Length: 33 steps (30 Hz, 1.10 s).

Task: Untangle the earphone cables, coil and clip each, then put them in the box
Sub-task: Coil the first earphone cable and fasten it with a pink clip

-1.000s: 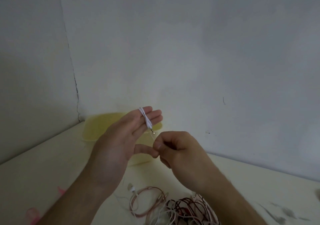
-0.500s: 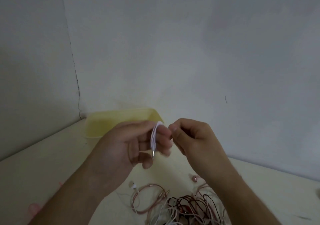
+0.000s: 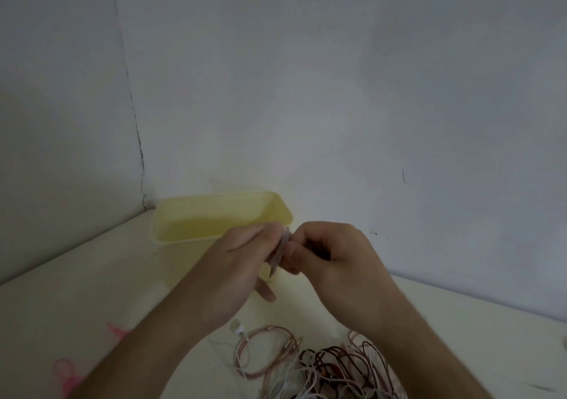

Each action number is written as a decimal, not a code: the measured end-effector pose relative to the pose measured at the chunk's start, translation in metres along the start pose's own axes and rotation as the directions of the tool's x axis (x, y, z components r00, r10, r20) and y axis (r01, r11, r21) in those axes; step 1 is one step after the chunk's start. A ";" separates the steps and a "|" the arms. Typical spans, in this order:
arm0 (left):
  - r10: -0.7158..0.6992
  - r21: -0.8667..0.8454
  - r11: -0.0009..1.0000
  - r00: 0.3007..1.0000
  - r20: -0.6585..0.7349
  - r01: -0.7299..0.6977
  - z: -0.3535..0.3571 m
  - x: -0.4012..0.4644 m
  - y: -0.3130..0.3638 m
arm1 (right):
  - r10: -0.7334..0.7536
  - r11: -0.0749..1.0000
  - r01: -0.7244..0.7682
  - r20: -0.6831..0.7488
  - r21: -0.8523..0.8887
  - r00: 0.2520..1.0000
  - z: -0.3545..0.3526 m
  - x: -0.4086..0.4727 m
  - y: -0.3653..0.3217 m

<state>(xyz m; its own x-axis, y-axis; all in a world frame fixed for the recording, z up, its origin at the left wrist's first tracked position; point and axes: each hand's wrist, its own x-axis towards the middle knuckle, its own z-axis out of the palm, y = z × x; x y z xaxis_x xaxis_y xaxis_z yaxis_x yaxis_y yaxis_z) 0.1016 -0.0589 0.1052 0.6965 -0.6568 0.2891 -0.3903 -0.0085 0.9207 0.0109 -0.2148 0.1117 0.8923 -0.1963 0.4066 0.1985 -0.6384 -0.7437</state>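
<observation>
A white earphone cable is coiled round the fingers of my left hand, its plug end hanging below. My right hand meets it from the right, fingers curled and pinching the coil. Both hands hover in front of the pale yellow box, which stands open against the wall corner. Below the hands a tangle of pink, dark red and white earphone cables lies on the table, with a white earbud at its left edge.
Pink clips lie on the cream table at the lower left, another pink clip a little further in. Grey walls close the back and the left side.
My left hand's fingers have curled in round the white coil and dropped slightly. My right hand moved up from below to the coil and now pinches it.
</observation>
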 end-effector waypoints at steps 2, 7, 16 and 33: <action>-0.034 0.008 0.999 0.999 0.038 0.034 0.000 -0.001 0.003 | 0.009 0.999 -0.008 -0.026 0.049 1.000 -0.003 0.000 0.001; -0.137 -0.164 0.973 0.980 0.143 0.160 -0.007 -0.002 0.010 | -0.002 0.992 0.021 -0.148 0.123 0.989 -0.006 0.001 0.005; 0.047 -0.686 0.728 0.995 0.085 0.024 -0.007 -0.003 0.019 | 0.171 0.963 -0.162 -0.024 0.217 0.985 0.014 0.004 0.015; -0.130 -0.267 0.952 0.988 0.080 0.147 0.004 -0.003 0.015 | -0.003 0.981 0.022 -0.096 0.193 0.995 -0.011 0.001 0.003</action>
<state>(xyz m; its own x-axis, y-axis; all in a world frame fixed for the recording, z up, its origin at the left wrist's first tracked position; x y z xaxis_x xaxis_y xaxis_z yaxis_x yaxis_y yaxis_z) 0.0912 -0.0607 0.1171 0.6910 -0.7082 0.1451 -0.1085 0.0970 0.9894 0.0078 -0.2250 0.1151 0.8484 -0.2649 0.4584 0.2926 -0.4869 -0.8230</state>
